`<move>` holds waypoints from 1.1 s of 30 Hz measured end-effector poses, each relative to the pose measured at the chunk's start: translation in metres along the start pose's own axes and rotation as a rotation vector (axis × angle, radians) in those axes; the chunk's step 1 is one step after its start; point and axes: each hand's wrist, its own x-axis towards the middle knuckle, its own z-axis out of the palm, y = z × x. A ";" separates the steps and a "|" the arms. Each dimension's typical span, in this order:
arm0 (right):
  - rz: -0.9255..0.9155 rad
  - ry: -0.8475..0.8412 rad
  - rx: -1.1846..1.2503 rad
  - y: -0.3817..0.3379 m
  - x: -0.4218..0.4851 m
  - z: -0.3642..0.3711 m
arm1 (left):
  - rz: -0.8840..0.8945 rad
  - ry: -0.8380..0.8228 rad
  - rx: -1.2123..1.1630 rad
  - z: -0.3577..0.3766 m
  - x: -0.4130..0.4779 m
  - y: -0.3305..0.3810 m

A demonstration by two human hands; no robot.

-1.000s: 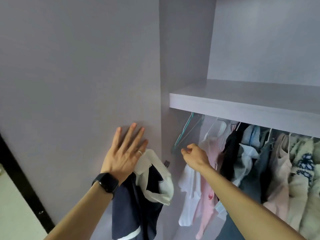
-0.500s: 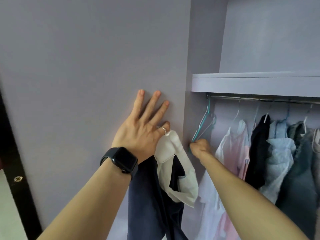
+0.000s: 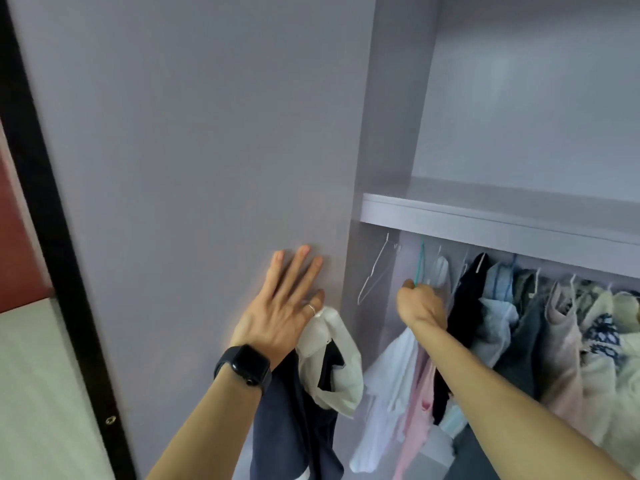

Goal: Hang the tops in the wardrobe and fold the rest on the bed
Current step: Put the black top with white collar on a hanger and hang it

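The left hand lies flat against the lilac wardrobe panel, left of and a little below the shelf. Its fingers are straight and spread, with a ring on one of them and a black smartwatch on the wrist. A navy top with a cream collar hangs from beneath that palm, lower than the shelf and left of its end; the thumb is hidden, so I cannot tell how the cloth is caught. The right hand is under the shelf's left part, fingers clenched round the lower end of a teal hanger whose hook runs up beneath the shelf. Nearer the shelf's left end an empty white wire hanger dangles. Below the shelf, from its left part to the right, hang a white top, a pink garment, a black garment, a pale blue shirt and a beige camisole, packed close together.
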 end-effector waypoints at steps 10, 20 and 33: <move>-0.020 -0.224 0.209 0.102 -0.164 -0.128 | 0.032 -0.099 -0.592 -0.047 -0.017 -0.002; -0.148 -0.398 0.592 0.159 -0.282 -0.231 | 0.282 -0.222 -1.111 -0.120 -0.075 0.068; -0.129 -0.485 0.625 0.196 -0.315 -0.246 | 0.322 -0.092 -1.180 -0.150 -0.082 0.088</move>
